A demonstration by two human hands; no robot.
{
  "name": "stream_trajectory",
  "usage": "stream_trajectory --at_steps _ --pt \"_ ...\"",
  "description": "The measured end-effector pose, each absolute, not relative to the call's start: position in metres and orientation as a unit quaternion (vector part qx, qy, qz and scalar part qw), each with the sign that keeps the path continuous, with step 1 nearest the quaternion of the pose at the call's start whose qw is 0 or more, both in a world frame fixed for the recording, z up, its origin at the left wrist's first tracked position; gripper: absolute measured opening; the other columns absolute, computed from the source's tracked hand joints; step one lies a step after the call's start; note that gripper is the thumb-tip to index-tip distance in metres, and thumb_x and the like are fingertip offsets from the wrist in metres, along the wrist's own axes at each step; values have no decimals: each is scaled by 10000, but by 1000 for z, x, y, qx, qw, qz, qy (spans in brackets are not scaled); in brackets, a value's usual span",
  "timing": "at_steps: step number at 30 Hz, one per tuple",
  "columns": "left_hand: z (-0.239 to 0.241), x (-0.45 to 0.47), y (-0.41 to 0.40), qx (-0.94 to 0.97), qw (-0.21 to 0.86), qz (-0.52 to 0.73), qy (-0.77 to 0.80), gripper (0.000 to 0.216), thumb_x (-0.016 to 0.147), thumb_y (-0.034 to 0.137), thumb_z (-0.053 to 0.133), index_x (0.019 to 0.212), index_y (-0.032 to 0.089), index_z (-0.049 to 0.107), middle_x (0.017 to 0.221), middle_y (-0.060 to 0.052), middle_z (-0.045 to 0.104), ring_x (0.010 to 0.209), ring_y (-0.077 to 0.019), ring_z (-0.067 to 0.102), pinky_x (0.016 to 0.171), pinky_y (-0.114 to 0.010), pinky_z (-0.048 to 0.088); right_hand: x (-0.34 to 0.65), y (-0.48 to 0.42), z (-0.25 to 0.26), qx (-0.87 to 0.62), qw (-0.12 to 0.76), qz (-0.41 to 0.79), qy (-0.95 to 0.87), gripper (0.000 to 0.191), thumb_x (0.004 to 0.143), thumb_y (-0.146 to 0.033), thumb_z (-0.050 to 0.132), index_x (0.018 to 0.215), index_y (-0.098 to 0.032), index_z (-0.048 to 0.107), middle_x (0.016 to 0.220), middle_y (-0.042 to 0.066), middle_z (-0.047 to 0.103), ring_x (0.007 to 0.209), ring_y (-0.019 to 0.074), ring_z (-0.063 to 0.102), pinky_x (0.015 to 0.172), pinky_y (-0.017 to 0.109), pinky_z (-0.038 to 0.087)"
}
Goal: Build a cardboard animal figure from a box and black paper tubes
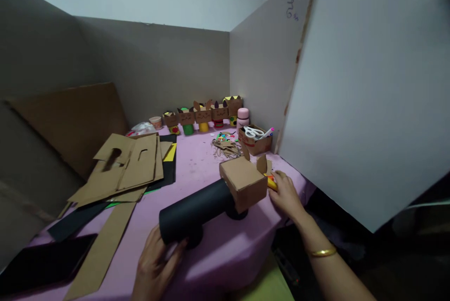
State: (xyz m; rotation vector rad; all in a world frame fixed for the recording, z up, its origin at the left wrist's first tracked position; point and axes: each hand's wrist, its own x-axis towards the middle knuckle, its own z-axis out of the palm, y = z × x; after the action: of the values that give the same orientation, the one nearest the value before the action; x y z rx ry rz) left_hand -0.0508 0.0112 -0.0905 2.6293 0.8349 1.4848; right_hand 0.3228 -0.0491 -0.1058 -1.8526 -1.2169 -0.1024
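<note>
A cardboard animal figure lies on the pink tablecloth, made of a black paper tube [195,209] with short black legs and a cardboard box head [244,179] with two pointed ears. My left hand [156,256] grips the near end of the tube, with the thumb by a leg and some fingers hidden behind the rim. My right hand [286,195] is beside the box head, its fingers closed on a yellow tool [271,183] with a bit of orange. The hand and box hide most of that tool, so its kind cannot be made out.
Cut cardboard sheets [137,165] and a dark phone-like slab [49,263] lie left. Several finished box-headed figures [203,116] line the back. Cardboard scraps [227,147], a pink bottle [243,118] and a box with white scissors [255,144] stand right, near a tall panel [358,104].
</note>
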Motion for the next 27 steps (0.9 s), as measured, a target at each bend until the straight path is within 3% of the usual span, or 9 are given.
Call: stream_trajectory --at_steps 6,12,18,27 --pt "-92 -51 4 838 27 466 282 227 838 225 620 1065 233 610 1069 -75 645 1020 -253 614 856 -392 539 322 -39 -114 -780 319 -44 -536 384 785 -131 502 1158 -113 591 1193 217 585 1085 382 522 916 523 396" --pt "-88 -48 0 840 60 461 279 231 845 175 610 1070 228 599 1074 -79 639 1051 -243 580 895 -394 509 333 -38 -119 -781 259 -59 -565 319 836 -149 450 1128 -99 568 1122 208 591 1006 331 556 849 447 433" --pt "-86 -49 -4 838 73 460 283 242 855 158 590 1086 230 591 1077 -75 644 1058 -227 574 911 -365 494 340 -40 -129 -767 266 -84 -578 286 861 -195 387 1079 -109 553 1038 190 600 988 324 553 841 470 443" --pt "-88 -48 -3 839 84 457 284 256 859 149 588 1100 233 579 1097 -79 630 1081 -227 554 933 -368 478 343 -45 -134 -718 357 -93 -590 309 861 -271 359 1121 -146 468 1072 171 550 1033 309 533 886 468 465"
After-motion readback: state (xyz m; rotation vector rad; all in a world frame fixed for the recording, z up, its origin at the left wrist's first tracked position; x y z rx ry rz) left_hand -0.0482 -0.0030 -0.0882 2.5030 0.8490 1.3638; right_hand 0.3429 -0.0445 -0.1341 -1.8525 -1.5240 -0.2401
